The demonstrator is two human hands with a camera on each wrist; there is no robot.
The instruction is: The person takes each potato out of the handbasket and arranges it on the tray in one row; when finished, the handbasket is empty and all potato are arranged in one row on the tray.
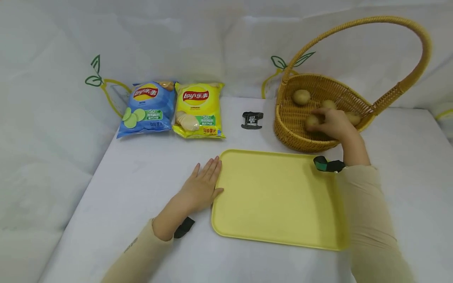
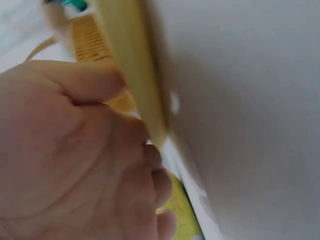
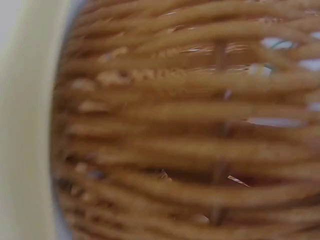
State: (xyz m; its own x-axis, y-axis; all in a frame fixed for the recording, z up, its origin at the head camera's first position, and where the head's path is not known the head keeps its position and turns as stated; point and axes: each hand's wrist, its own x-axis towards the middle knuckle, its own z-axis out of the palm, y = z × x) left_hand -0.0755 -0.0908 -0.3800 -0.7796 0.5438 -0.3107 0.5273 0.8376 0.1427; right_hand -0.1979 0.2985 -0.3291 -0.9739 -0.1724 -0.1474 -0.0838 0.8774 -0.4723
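Note:
Inside the wicker basket (image 1: 293, 135), my right hand (image 1: 334, 122) reaches over the near rim and pinches a potato (image 1: 311, 122) between thumb and fingers. Several more potatoes lie around it, one by the far-left wall (image 1: 301, 96). Woven basket wall (image 3: 190, 135) fills the right wrist view, where the hand itself is hidden. My left hand (image 1: 201, 188) lies with straight fingers along the left edge of a yellow tray (image 1: 276, 200), touching its rim. In the left wrist view, the left thumb and fingers (image 2: 145, 160) rest against the tray's side.
A blue chip bag (image 1: 148, 108) and a yellow chip bag (image 1: 199, 110) lie side by side at the back left. Between them and the basket is a small black packet (image 1: 252, 120). The basket's tall handle (image 1: 421, 47) arches above the right side.

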